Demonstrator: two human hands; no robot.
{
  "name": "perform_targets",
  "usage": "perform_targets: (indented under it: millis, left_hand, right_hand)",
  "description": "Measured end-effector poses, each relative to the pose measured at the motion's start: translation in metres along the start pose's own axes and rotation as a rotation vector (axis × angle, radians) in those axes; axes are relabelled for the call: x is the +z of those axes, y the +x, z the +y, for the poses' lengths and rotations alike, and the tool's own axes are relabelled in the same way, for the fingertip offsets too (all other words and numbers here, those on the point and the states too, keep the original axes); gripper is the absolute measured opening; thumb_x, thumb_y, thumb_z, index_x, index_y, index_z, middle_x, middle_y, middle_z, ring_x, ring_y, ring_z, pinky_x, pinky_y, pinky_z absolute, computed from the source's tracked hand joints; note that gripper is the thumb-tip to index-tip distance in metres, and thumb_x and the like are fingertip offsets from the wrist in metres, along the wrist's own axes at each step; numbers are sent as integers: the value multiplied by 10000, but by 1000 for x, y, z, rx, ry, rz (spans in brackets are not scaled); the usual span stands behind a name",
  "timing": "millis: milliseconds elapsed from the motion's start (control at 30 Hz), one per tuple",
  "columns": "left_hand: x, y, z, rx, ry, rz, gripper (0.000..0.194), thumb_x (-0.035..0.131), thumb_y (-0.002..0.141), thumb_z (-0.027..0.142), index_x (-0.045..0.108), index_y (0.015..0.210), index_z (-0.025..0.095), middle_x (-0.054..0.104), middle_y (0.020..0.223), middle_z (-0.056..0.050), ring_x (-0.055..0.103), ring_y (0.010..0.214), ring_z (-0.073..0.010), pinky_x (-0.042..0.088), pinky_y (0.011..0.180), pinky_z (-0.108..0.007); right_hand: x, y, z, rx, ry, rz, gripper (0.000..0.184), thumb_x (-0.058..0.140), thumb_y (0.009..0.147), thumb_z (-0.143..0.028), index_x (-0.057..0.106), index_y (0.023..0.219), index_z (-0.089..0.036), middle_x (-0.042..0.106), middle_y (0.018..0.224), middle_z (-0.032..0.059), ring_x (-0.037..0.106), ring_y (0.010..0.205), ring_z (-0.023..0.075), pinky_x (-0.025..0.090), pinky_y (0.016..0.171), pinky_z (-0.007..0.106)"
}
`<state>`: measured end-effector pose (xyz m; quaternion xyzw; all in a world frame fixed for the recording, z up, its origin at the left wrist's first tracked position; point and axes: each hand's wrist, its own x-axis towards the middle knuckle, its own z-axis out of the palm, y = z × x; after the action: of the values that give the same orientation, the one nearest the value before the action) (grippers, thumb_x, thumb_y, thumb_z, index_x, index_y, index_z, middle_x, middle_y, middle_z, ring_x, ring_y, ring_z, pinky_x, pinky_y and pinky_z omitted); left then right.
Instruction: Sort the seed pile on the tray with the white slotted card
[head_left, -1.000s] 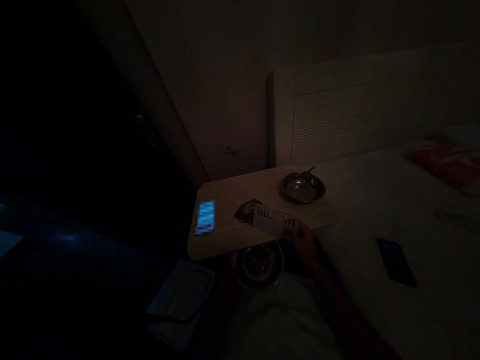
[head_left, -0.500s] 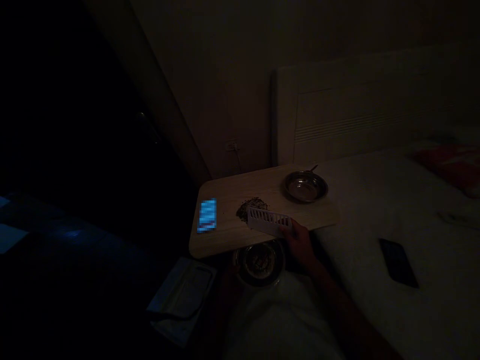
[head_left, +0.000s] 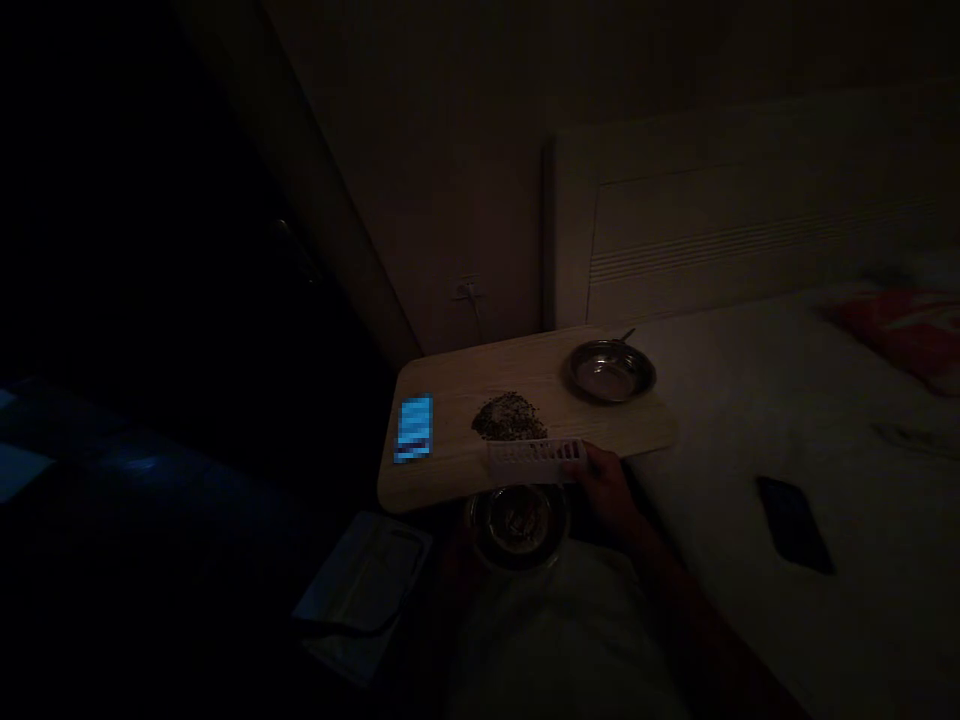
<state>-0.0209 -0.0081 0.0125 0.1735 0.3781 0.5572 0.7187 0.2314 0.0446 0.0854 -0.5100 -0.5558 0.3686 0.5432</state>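
Note:
My right hand grips the right end of a pale plastic strip with a row of slots, perhaps a small tray. The strip is over the near edge of a wooden table, just in front of a pile of small dark and light grains or seeds. Below that edge, near my lap, is a round metal bowl with dark bits in it. My left hand is at the bowl's left side, closed on its rim as far as the darkness shows.
A metal pan stands at the table's back right, and a lit, blurred phone lies at its left. On the bed at right is a dark phone-like slab. A pale box or bag is at lower left.
The slotted strip in my right hand has moved down off the pile toward the table's near edge, uncovering more of the grains. The bowl and my left hand stay about where they were.

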Motion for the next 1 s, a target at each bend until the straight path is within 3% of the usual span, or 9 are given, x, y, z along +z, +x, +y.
perform_targets:
  millis: [200,400,733,900,1000]
  left_hand:
    - [-14,6,-6,-30,5,66,278,783,673,290,779,940,216,790,1031,-71,514,1335,-405,274,1185,-554]
    - [-12,1,-2,34,24,17,355,755,702,214,753,1057,237,746,1204,-69,464,1387,-380,273,1192,-542]
    - [-6,-3,2,104,94,36,334,771,692,195,770,1025,227,742,1220,-77,386,1444,-367,246,1218,-478]
    - [-8,-1,-2,49,6,34,389,756,725,276,747,1110,221,736,1234,-80,470,1378,-396,287,1185,-567]
    - [-11,3,-3,-31,26,55,313,770,702,256,771,1013,217,772,1120,-92,454,1387,-413,276,1190,-572]
  right_hand:
    - [-13,1,-2,-10,-37,194,309,656,830,-420,734,1011,-182,771,924,64,685,827,251,529,759,347]
    - [-10,1,-8,-50,-102,145,276,630,862,-421,740,974,-195,774,892,59,694,809,259,531,734,342]
    - [-3,-2,-10,-26,-153,84,309,666,811,-446,768,986,-213,775,872,56,686,773,270,550,748,385]
    - [-8,-1,-10,24,11,5,279,690,759,-434,759,894,-200,757,796,34,672,730,247,553,685,350]
    - [-12,0,-8,42,38,113,286,699,750,-435,745,892,-191,761,824,46,676,759,253,552,684,349]
